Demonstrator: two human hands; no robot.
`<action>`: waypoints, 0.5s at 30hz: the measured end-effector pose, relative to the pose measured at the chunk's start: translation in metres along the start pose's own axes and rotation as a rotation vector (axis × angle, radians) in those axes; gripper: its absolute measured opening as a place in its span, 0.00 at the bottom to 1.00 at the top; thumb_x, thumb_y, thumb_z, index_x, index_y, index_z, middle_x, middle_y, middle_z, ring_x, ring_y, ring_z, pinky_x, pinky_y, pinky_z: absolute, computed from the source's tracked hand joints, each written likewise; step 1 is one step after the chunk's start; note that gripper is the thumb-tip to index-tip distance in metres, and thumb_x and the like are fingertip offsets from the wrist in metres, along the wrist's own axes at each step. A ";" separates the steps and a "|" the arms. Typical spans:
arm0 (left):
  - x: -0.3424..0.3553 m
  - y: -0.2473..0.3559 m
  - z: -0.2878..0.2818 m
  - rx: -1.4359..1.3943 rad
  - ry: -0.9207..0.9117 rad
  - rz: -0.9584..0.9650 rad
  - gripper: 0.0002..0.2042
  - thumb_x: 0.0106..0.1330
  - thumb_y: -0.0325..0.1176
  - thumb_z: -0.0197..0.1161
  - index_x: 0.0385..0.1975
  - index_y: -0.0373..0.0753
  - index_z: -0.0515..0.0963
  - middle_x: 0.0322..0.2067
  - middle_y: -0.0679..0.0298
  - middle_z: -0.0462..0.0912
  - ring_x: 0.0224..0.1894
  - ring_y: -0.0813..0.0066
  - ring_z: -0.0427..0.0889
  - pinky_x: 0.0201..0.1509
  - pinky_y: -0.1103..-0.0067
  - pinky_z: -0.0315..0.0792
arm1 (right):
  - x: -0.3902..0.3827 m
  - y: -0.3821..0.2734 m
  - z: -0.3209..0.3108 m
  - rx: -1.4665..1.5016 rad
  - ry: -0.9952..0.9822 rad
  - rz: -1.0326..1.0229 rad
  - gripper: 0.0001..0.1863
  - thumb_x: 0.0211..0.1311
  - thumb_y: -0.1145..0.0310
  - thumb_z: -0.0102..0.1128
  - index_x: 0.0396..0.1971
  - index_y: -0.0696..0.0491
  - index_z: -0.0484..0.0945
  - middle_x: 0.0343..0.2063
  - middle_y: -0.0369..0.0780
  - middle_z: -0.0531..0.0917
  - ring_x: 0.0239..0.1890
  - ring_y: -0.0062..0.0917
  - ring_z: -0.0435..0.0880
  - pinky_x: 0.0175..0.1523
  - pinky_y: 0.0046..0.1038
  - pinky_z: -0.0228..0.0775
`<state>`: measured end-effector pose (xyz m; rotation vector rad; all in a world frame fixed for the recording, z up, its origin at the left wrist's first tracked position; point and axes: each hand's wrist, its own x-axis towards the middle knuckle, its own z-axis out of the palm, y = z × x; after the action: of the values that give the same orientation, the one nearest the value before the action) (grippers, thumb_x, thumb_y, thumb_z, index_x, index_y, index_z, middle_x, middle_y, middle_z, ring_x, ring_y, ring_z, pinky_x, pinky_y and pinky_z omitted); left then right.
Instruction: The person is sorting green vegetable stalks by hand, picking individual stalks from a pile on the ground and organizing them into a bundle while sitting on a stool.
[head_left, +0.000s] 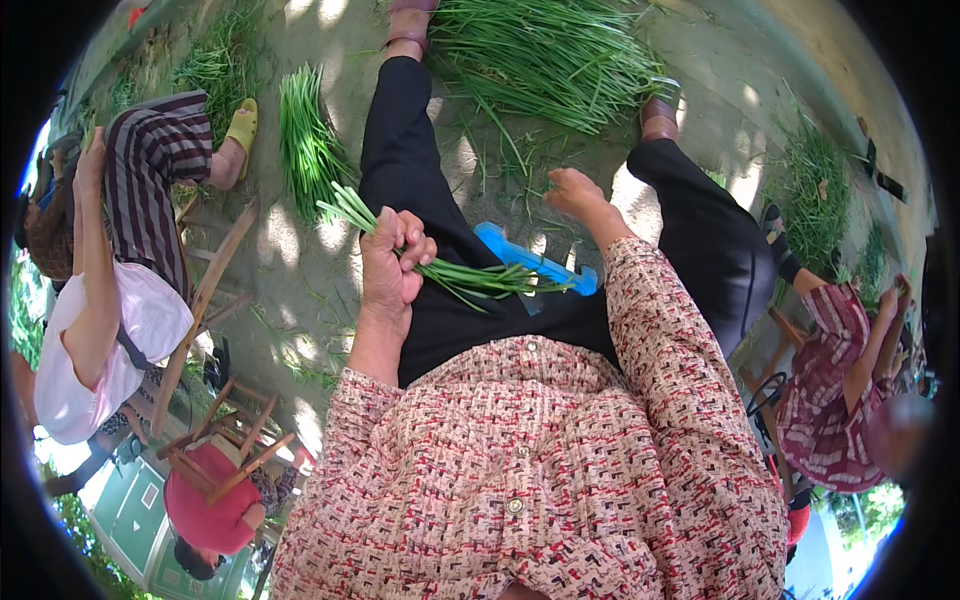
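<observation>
My left hand [393, 262] is closed round a small bunch of chives [475, 280], held above my left thigh. The pale cut ends stick out past the thumb side, and the green leaves trail to the right over my lap. My right hand [582, 197] reaches forward between my knees, fingers stretched out, with nothing visible in it. Beyond it, a large heap of loose chives [545, 60] lies on the ground between my feet. To the left of my left leg is a separate neat bundle of chives [308, 140].
A blue plastic edge [530, 258] shows between my thighs. A person in striped trousers [150, 185] sits at the left, near a wooden frame [205, 310]. Another in checked red clothing [830, 400] sits at the right. Loose greens [808, 200] litter the ground.
</observation>
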<state>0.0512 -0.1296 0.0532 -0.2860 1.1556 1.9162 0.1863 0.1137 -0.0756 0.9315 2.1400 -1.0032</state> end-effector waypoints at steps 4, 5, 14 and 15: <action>0.010 -0.002 -0.007 0.025 -0.051 -0.039 0.21 0.65 0.47 0.58 0.16 0.42 0.61 0.21 0.65 0.69 0.12 0.86 0.54 0.23 0.81 0.62 | 0.038 0.000 0.027 -0.069 -0.062 -0.038 0.21 0.53 0.65 0.54 0.50 0.44 0.77 0.51 0.43 0.75 0.55 0.40 0.74 0.58 0.39 0.67; 0.013 -0.001 -0.008 0.019 -0.056 -0.044 0.21 0.65 0.47 0.58 0.16 0.42 0.61 0.21 0.65 0.69 0.12 0.86 0.54 0.23 0.81 0.62 | 0.047 -0.005 0.031 -0.083 -0.039 -0.052 0.21 0.53 0.67 0.54 0.50 0.44 0.76 0.51 0.43 0.75 0.55 0.39 0.73 0.57 0.40 0.66; 0.024 0.008 -0.004 0.024 -0.060 -0.112 0.21 0.66 0.46 0.57 0.16 0.42 0.62 0.22 0.65 0.68 0.12 0.87 0.56 0.24 0.82 0.62 | 0.124 -0.031 0.060 -0.180 0.082 -0.160 0.21 0.56 0.70 0.50 0.52 0.44 0.73 0.49 0.44 0.72 0.56 0.40 0.68 0.55 0.44 0.65; 0.024 0.009 -0.003 0.023 -0.052 -0.120 0.21 0.66 0.46 0.58 0.15 0.42 0.62 0.22 0.65 0.69 0.12 0.87 0.56 0.24 0.81 0.63 | 0.130 -0.031 0.056 -0.221 0.057 -0.164 0.21 0.56 0.70 0.50 0.52 0.45 0.73 0.49 0.44 0.72 0.56 0.40 0.69 0.55 0.44 0.65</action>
<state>0.0285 -0.1206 0.0430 -0.2854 1.1004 1.7943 0.0984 0.0975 -0.1896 0.6960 2.3485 -0.8032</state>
